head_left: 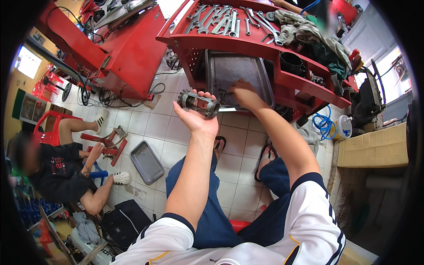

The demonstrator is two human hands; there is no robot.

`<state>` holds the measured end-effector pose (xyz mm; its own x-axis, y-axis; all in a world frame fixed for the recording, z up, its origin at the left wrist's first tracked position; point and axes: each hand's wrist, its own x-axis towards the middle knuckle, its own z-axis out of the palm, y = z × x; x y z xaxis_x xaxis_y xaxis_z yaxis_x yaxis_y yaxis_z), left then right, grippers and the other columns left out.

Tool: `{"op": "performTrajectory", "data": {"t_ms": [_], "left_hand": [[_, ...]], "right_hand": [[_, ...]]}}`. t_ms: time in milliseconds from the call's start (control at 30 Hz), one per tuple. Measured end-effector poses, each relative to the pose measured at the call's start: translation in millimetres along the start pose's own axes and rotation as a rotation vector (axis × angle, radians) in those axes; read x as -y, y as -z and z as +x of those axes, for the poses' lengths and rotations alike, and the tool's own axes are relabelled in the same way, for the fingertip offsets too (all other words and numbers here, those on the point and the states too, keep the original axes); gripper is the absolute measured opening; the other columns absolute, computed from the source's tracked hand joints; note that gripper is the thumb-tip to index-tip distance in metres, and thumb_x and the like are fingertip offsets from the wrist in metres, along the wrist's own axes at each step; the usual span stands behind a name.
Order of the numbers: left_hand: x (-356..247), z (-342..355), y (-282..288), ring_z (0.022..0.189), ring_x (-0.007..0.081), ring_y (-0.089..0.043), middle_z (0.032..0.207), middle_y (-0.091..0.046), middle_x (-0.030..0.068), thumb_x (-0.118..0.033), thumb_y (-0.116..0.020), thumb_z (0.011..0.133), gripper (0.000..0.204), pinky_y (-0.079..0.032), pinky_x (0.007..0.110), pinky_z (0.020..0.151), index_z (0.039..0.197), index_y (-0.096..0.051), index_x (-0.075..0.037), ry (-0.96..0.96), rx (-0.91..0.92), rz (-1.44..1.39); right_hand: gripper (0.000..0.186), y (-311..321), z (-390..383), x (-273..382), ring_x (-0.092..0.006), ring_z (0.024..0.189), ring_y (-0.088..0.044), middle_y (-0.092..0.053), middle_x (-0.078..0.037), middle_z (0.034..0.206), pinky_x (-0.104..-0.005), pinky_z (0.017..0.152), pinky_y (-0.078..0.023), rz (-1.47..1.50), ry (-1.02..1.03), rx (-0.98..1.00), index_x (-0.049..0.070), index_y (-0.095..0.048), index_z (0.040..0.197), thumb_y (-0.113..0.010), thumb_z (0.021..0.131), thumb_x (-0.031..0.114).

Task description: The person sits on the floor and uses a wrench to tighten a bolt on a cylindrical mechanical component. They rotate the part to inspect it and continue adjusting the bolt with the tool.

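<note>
My left hand (198, 123), palm up, holds a greasy metal cylindrical part (198, 104) with open sides and a toothed or notched rim at each end. Its fingers curl up behind the part, and their tips show through and above it. My right hand (245, 94) reaches over the near edge of a grey metal tray (238, 66), its fingers bent down and closed. Small dark pieces (224, 95) lie by those fingertips in the tray's near left corner. Whatever the right fingertips pinch is too small or hidden to make out.
Above the tray, a red tool cart (212, 41) carries several wrenches (221, 20) and crumpled rags (304, 31). A red machine stand (128, 57) is at left. One grey pan (147, 162) lies on the tiled floor near a seated person (57, 168). Cardboard (373, 148) stands right.
</note>
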<state>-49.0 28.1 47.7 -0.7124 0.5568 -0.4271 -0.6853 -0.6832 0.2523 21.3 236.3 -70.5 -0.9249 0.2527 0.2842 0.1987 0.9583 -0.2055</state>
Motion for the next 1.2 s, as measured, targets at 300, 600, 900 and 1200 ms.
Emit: {"op": "performTrajectory", "data": {"t_ms": [300,600,900,1200], "left_hand": [[5.3,-1.9,-5.1,0.091,0.0248,-0.061,0.094,-0.063,0.0087,-0.065,-0.029,0.100,0.068,-0.052,0.043,0.090,0.106,-0.059,-0.005,0.102,-0.045,0.086],[11.3,-5.6,-0.4,0.069,0.0202,-0.057,0.077,-0.057,0.0040,-0.070,-0.034,0.096,0.073,-0.052,0.038,0.074,0.115,-0.060,-0.005,0.206,0.188,0.302],[15.6,-20.2,-9.5,0.060,0.0184,-0.054,0.067,-0.050,0.0031,-0.072,-0.036,0.096,0.076,-0.052,0.038,0.067,0.115,-0.061,-0.003,0.432,0.526,0.297],[19.3,-19.1,2.7,0.086,0.0185,-0.067,0.091,-0.067,0.0092,-0.073,-0.034,0.099,0.082,-0.054,0.032,0.079,0.138,-0.049,-0.002,0.056,0.921,0.961]], "right_hand": [[0.019,-13.5,14.3,1.7,-0.0280,0.114,-0.059,-0.066,-0.007,0.111,-0.0437,0.092,-0.049,-0.270,0.027,0.080,0.013,-0.074,0.101,-0.065,0.083,0.011],[0.013,8.6,1.4,4.7,-0.0222,0.107,-0.062,-0.071,-0.004,0.095,-0.0417,0.091,-0.046,-0.493,0.285,0.124,0.012,-0.073,0.090,-0.062,0.084,0.014],[0.013,20.1,-0.8,5.1,-0.0311,0.104,-0.061,-0.069,-0.011,0.095,-0.0416,0.091,-0.048,0.066,-0.120,0.158,0.008,-0.072,0.091,-0.066,0.081,0.013],[0.012,126.5,-144.6,62.3,-0.0190,0.082,-0.063,-0.066,-0.009,0.090,-0.0300,0.071,-0.050,0.617,-0.530,-0.335,0.002,-0.066,0.104,-0.068,0.094,0.009]]}}
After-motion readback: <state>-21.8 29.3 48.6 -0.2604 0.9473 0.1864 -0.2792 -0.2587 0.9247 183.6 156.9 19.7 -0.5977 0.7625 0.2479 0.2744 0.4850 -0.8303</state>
